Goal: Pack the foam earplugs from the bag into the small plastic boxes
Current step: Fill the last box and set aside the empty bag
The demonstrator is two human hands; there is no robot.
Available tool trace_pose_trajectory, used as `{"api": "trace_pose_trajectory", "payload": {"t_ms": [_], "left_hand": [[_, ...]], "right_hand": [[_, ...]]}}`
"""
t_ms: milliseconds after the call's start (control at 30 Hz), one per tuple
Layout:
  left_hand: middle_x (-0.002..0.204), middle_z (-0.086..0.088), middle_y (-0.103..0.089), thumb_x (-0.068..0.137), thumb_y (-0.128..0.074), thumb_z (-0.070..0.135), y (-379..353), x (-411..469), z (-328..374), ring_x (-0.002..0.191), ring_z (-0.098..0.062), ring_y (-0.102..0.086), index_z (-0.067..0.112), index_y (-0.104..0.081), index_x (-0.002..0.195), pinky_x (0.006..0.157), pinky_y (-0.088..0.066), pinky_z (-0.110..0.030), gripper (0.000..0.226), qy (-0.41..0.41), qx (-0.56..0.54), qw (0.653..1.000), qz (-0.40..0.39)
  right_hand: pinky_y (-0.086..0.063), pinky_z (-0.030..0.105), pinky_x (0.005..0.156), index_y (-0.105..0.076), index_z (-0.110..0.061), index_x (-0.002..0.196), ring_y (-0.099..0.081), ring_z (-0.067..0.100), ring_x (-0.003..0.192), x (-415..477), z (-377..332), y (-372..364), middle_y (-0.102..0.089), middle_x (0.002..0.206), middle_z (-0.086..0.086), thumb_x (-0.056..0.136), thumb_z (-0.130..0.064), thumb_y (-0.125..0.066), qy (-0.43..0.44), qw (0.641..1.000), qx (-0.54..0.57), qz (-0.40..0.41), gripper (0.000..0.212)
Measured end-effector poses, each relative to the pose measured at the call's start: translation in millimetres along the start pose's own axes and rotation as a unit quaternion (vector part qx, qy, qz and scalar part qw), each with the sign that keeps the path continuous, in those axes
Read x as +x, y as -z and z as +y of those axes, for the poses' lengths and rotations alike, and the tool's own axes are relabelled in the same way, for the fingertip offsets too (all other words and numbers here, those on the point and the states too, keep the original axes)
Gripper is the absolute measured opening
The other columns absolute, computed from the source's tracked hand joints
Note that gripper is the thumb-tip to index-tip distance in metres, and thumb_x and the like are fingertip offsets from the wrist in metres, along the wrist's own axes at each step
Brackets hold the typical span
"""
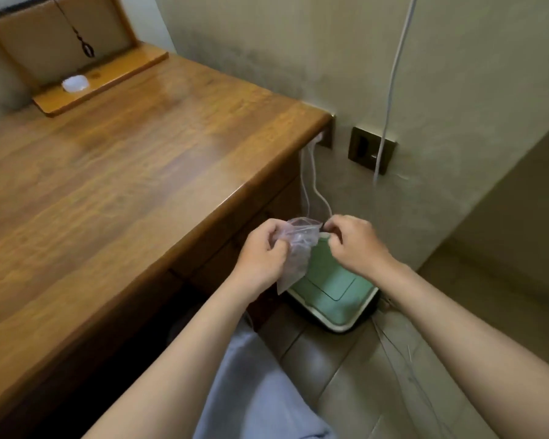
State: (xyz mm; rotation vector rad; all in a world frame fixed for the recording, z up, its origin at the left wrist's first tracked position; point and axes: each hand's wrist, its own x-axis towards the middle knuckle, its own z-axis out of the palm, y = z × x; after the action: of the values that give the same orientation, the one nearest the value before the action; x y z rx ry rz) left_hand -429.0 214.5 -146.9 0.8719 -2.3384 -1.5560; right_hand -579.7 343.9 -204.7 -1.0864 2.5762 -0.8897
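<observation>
Bag [295, 248], clear plastic, crumpled, held in the air just off the right edge of the wooden surface [124, 172], above a green bin lid [328, 286] on the floor [346, 359]. Contents not discernible. Left hand [262, 253] grip clamped on the bag's left side; right hand [354, 243] grip pinched on its top right corner. Small plastic box [74, 83] well apart, on a raised ledge [124, 74] at the surface's far end.

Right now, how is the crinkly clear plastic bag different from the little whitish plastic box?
The crinkly clear plastic bag is pinched in the air by the left hand and right hand; the little whitish plastic box rests on the wooden shelf. The bag is limp and crumpled; the box looks rounded. Both are see-through plastic.
</observation>
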Motion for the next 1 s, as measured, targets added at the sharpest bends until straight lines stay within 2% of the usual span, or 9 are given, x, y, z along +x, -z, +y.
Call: {"api": "trace_pose_trajectory", "payload": {"t_ms": [167,267,367,467,567,633,767,900,1000], "left_hand": [[0.105,0.000,-0.070,0.100,-0.047,0.010,-26.7,21.4,-52.8,0.104,-0.021,-0.068,0.033,-0.061,0.095,0.100,-0.054,-0.047,0.028,0.133,-0.017,0.991,0.002],[0.115,-0.014,-0.068,0.103,-0.046,0.012,-39.7,35.2,-82.0,0.107,-0.032,-0.068,0.029,-0.061,0.100,0.099,-0.053,-0.052,0.023,0.213,-0.054,0.976,0.006],[0.114,-0.010,-0.069,0.101,-0.050,0.018,-45.7,45.7,-106.2,0.104,-0.029,-0.069,0.022,-0.062,0.111,0.093,-0.056,-0.052,0.016,0.222,-0.025,0.975,-0.006],[0.109,-0.003,-0.066,0.104,-0.046,0.010,-49.3,48.7,-114.6,0.100,-0.020,-0.068,0.036,-0.056,0.099,0.092,-0.057,-0.045,0.028,0.251,-0.039,0.967,-0.014],[0.119,-0.007,-0.065,0.105,-0.044,0.014,-51.0,54.4,-124.8,0.109,-0.025,-0.067,0.038,-0.055,0.104,0.098,-0.054,-0.053,0.027,0.271,-0.047,0.961,-0.031],[0.123,-0.009,-0.064,0.106,-0.043,0.015,-51.2,58.6,-130.2,0.112,-0.026,-0.066,0.038,-0.054,0.107,0.100,-0.053,-0.053,0.025,0.281,-0.056,0.958,-0.031],[0.118,-0.007,-0.064,0.105,-0.043,0.013,-52.8,64.7,-135.9,0.111,-0.027,-0.065,0.039,-0.056,0.096,0.100,-0.052,-0.054,0.030,0.280,-0.064,0.958,-0.017],[0.114,-0.002,-0.065,0.104,-0.044,0.010,-54.1,65.6,-137.8,0.111,-0.026,-0.065,0.039,-0.056,0.096,0.100,-0.053,-0.054,0.032,0.284,-0.071,0.956,-0.013],[0.117,-0.005,-0.066,0.104,-0.044,0.013,-51.9,65.5,-137.7,0.110,-0.027,-0.066,0.041,-0.056,0.094,0.100,-0.053,-0.054,0.033,0.278,-0.076,0.958,-0.003]], "right_hand": [[-0.050,0.038,0.081,-0.059,-0.016,0.110,-0.060,0.032,0.106,-11.1,49.1,-75.1,-0.063,0.112,0.009,0.091,-0.027,-0.054,-0.073,0.978,-0.091,-0.174,0.023],[-0.048,0.037,0.081,-0.055,-0.014,0.113,-0.060,0.033,0.108,-10.4,65.6,-115.1,-0.060,0.116,0.010,0.093,-0.031,-0.056,-0.079,0.961,-0.120,-0.235,0.026],[-0.051,0.039,0.079,-0.053,-0.013,0.114,-0.062,0.034,0.106,-6.7,73.6,-149.3,-0.062,0.117,0.013,0.090,-0.034,-0.059,-0.082,0.950,-0.144,-0.264,0.032],[-0.052,0.040,0.077,-0.052,-0.014,0.120,-0.064,0.034,0.106,-5.5,77.8,-178.7,-0.063,0.117,0.010,0.090,-0.035,-0.058,-0.100,0.939,-0.161,-0.288,0.037],[-0.048,0.037,0.069,-0.052,-0.015,0.125,-0.067,0.031,0.105,-1.9,82.2,-199.3,-0.066,0.117,0.007,0.094,-0.029,-0.053,-0.093,0.932,-0.192,-0.294,0.034],[-0.044,0.035,0.066,-0.053,-0.016,0.126,-0.068,0.030,0.105,0.7,84.1,-206.8,-0.067,0.117,0.007,0.096,-0.022,-0.051,-0.085,0.925,-0.212,-0.302,0.031],[-0.046,0.035,0.066,-0.054,-0.017,0.127,-0.068,0.029,0.105,7.4,81.4,-212.1,-0.068,0.118,0.004,0.096,-0.018,-0.052,-0.086,0.908,-0.249,-0.326,0.031],[-0.047,0.034,0.067,-0.056,-0.018,0.121,-0.069,0.028,0.102,7.7,80.8,-208.5,-0.070,0.113,0.003,0.094,-0.014,-0.054,-0.070,0.906,-0.254,-0.331,0.028],[-0.050,0.033,0.068,-0.058,-0.019,0.110,-0.070,0.029,0.095,7.4,76.2,-199.8,-0.071,0.104,0.004,0.091,-0.014,-0.055,-0.046,0.916,-0.244,-0.316,0.020]]}}
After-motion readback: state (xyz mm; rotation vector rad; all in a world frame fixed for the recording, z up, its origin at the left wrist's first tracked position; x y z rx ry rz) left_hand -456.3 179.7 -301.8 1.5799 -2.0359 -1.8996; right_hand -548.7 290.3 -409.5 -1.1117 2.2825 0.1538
